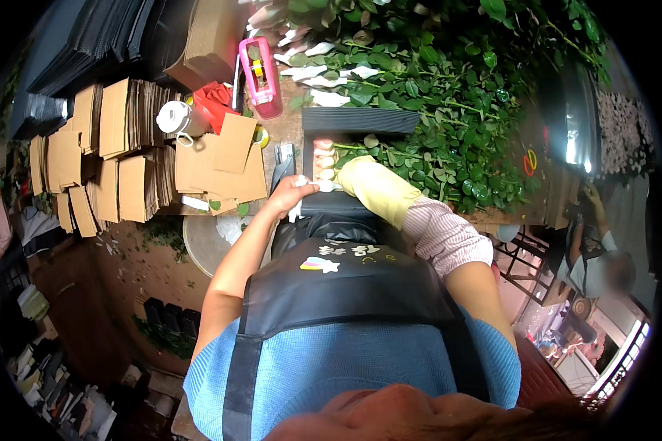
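Note:
At the table's front edge my bare left hand (290,195) is closed, thumb and fingers together. White bits of what looks like a soft flower sleeve (296,213) stick out of it. Its thumb tip meets a white-wrapped flower head (326,187). Just right of that, my right hand (364,182), in a yellow glove with a striped cuff, lies over the stems; its fingertips are hidden. Pale pink and cream rose heads (324,156) line up beyond the hands, between a dark ridged board (360,120) and a dark surface nearest me.
Leafy rose stems (449,95) cover the table's right side, with white-sleeved heads (329,98) farther back. A pink tape dispenser (261,81), white lidded cup (175,119), red plastic bag (213,104) and stacked cardboard pieces (132,176) lie left. Another person (599,272) is at far right.

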Motion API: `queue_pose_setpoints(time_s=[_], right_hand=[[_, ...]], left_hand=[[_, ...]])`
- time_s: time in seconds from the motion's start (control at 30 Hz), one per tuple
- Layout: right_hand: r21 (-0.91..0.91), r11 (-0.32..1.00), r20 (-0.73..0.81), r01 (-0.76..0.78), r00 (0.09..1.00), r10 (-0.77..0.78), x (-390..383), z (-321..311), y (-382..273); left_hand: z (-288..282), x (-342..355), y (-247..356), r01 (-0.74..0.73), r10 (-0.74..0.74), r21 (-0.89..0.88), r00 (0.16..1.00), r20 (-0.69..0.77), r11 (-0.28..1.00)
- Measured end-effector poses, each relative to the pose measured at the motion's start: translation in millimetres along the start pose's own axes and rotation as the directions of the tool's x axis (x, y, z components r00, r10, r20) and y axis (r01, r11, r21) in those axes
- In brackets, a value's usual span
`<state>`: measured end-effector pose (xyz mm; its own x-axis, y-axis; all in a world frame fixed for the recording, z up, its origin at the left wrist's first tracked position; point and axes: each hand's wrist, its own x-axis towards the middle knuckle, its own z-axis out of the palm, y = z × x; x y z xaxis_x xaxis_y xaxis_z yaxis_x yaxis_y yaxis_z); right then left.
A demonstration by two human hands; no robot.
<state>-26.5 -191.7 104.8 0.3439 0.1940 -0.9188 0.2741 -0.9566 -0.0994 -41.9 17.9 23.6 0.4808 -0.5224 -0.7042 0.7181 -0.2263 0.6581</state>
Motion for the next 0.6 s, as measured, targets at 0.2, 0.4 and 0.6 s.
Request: queue_pose_setpoints(time_s=[0.2,0.4,0.6], right_hand=[[-0.028,0.999,-0.014,0.025,1.000,-0.026,5,1,-4],[0.039,0.999,-0.101,0.012,0.995,-0.008,7,12,-4],[0.112,0.994,-0.236,-0.007,0.971,0.033,7,17,-3]], left_hand=[[-36,-17,-34,-0.167,0.007,-0.731,0.976,-0.217,0.661],[-96,-133,-13,0.186,0.228,0.971,0.949,-0.217,0.152],[-25,-35,9,-0.383,0.451,0.436,0.890,-0.061,0.814]])
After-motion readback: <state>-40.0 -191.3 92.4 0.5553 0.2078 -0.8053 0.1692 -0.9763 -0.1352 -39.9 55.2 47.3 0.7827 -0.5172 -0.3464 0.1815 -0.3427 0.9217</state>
